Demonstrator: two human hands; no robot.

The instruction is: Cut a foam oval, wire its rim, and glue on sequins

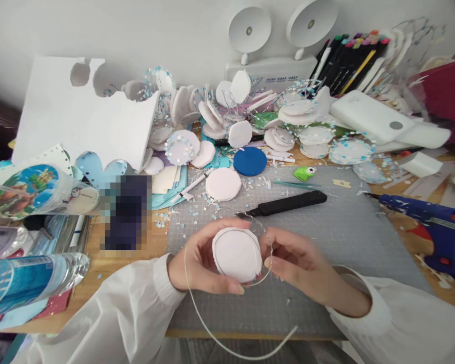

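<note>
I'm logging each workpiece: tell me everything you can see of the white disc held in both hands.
The white disc is round, thick, matte and foam-like, with a slightly ragged edge. It faces the camera above the grey cutting mat. The left hand cups its left and lower rim; the right hand holds a thin pale strip around its edge.

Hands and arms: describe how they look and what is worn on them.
Both hands are bare: the left hand and the right hand wear no gloves, and no ring or watch shows. Each arm is covered to the wrist by a loose white long sleeve, the left sleeve and the right sleeve, ending in a snug cuff.
</note>
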